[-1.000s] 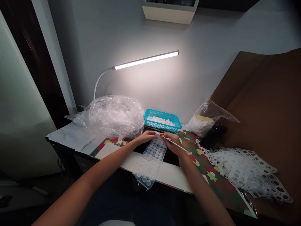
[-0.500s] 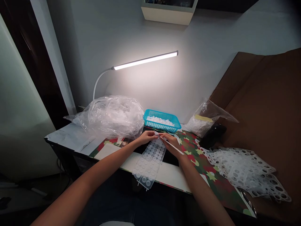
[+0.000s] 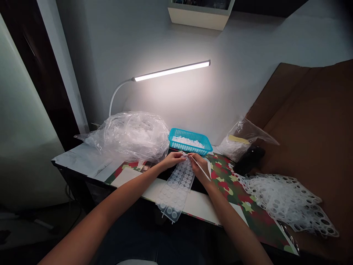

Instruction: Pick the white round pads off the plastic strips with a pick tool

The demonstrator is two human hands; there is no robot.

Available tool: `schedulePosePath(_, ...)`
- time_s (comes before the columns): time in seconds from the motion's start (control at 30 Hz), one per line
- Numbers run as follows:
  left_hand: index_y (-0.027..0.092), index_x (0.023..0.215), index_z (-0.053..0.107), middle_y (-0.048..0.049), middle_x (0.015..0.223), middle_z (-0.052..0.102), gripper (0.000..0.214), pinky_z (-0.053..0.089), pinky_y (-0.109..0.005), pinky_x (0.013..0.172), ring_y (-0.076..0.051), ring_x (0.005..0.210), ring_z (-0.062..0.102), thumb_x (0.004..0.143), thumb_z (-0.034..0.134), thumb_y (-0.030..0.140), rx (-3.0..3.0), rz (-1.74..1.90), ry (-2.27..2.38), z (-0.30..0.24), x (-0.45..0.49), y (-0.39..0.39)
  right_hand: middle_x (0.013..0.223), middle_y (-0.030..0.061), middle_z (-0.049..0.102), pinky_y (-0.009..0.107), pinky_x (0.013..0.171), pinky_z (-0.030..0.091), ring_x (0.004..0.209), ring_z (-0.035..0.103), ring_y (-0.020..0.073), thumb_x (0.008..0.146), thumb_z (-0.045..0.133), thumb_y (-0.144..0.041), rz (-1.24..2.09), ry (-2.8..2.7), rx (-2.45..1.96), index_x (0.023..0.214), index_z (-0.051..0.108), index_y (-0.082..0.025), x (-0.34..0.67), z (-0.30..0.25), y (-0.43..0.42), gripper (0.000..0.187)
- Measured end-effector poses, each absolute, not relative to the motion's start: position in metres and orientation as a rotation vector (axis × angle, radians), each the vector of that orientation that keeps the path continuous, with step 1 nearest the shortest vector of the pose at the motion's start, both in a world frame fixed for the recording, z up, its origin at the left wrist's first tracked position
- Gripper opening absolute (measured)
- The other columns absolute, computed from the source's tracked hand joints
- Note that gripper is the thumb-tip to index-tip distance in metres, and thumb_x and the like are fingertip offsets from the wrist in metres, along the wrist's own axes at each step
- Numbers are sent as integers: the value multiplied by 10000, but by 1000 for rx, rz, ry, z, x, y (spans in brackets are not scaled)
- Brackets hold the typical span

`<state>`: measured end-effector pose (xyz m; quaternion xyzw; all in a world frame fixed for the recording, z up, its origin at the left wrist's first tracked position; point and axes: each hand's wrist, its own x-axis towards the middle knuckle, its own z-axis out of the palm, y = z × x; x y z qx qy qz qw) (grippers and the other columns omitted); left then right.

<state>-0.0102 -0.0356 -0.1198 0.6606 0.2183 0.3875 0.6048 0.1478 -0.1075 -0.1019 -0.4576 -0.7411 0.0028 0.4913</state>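
A translucent plastic sheet with rows of round pieces (image 3: 176, 189) stretches from my fingers toward me, its near end hanging over the table edge. My left hand (image 3: 174, 159) pinches the sheet's far end between thumb and fingers. Close beside it, my right hand (image 3: 199, 167) grips a thin white stick (image 3: 203, 170), whose tip meets the sheet's far end near my left fingertips. What the tip touches is too small to make out. Just beyond both hands stands a turquoise basket (image 3: 208, 140) holding many small white round pieces (image 3: 187, 141).
A large clear plastic bag (image 3: 132, 134) lies left of the basket, under a lit lamp (image 3: 173, 70). On the right are a smaller bag (image 3: 234, 147), a black object (image 3: 250, 159) and a pile of punched-out plastic sheets (image 3: 286, 202). Cardboard (image 3: 309, 121) leans behind them.
My right hand has turned, so the white stick now slants more steeply. Both hands stay at the sheet's far end, and the sheet has hardly moved.
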Motion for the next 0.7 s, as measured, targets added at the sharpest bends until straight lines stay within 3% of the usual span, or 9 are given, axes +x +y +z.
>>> schedulePosePath(0.13,87,783,657,3,653,565,430,339,-216,588,-92,608,482,594,734,466,1526,939,553,-119,-9,-37,982,50,694,322,774,518,859,655,200,909,446,-352,84,-1840,-1086,809,623,-228,149,-101,-109,238)
schedulePosePath(0.4,111,596,583,48,521,444,416,239,-209,498,-62,518,370,587,717,505,1573,1042,650,-114,-9,-46,1049,45,679,337,835,509,969,639,200,919,433,-324,99,-1974,-1035,843,633,-242,154,-100,-112,229)
schedulePosePath(0.7,127,564,522,56,501,426,426,238,-209,488,-57,488,358,584,688,519,1607,1029,677,-114,-7,-46,1064,97,646,353,852,510,991,615,218,926,378,-237,-171,-2072,-1087,941,628,-210,151,-109,-105,251)
